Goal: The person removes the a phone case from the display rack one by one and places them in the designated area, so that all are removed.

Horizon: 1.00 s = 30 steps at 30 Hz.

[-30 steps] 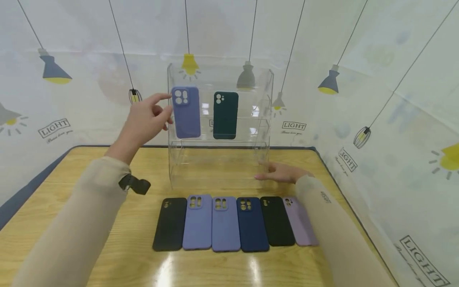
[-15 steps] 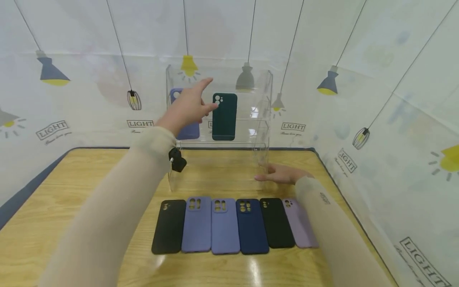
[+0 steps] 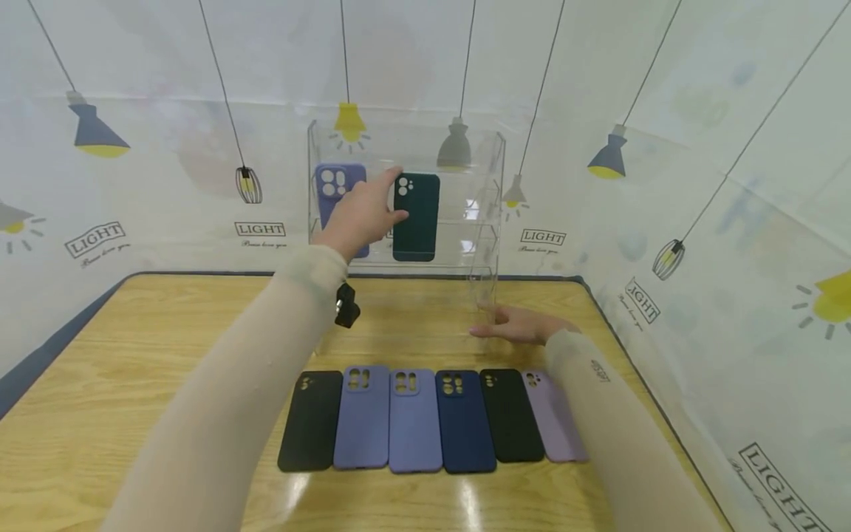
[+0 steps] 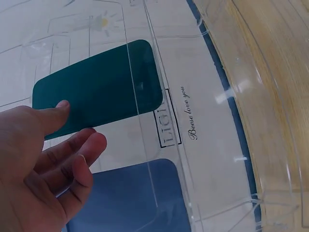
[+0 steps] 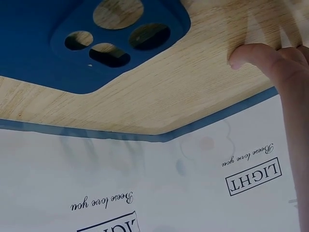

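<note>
A clear display stand [image 3: 459, 292] stands at the back of the table, holding a lavender phone case [image 3: 341, 181] and a dark green phone case [image 3: 417, 229]. My left hand [image 3: 362, 218] is at the green case, its index finger by the top left corner and thumb at the left edge. In the left wrist view the thumb [image 4: 58, 113] overlaps the green case [image 4: 106, 87], while the other fingers are loosely bent. The left forearm and hand cover part of the lavender case. My right hand [image 3: 521, 325] holds the stand's lower right side, thumb in front.
Several phone cases lie in a row before the stand: a black case [image 3: 311, 421] at the left end, lavender ones, a navy case [image 3: 465, 421], a second black case [image 3: 512, 415] and a lilac case [image 3: 557, 417] partly under the right sleeve. Printed walls [image 3: 718, 295] surround the wooden table [image 3: 166, 332].
My left hand has moved right from the lavender case's left edge, across in front of it, to the green case. The right hand has stayed at the stand's lower right.
</note>
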Tool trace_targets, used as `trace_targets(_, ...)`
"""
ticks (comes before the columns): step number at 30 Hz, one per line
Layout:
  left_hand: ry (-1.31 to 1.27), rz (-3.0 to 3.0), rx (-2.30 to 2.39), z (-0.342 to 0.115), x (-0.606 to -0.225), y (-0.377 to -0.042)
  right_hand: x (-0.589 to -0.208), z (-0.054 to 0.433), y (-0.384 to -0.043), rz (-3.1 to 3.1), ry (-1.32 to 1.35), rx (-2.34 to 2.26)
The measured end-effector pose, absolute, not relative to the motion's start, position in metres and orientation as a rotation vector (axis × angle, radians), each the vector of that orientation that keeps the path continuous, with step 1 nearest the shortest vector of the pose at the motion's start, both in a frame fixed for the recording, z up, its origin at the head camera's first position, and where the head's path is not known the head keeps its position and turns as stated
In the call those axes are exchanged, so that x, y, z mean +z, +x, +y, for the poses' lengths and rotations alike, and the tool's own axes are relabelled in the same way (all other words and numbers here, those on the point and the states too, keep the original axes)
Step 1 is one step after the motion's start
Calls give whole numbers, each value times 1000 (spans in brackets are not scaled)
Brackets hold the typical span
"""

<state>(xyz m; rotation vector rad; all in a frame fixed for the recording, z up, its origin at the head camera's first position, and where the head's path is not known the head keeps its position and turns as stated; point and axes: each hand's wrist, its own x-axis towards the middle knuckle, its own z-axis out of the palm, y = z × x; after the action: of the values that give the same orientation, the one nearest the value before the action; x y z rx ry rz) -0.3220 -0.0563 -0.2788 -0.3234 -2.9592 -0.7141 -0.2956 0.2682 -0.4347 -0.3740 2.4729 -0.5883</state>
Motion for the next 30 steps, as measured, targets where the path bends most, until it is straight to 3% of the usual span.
trace_targets(14,-369,-2778,-813,-63,-307,-327,-433,272,-302,2422,-345,-604)
trace_targets(30,-311,-2573,-787,-56,-298,-313,-436,274,-306,2391,-334,-618)
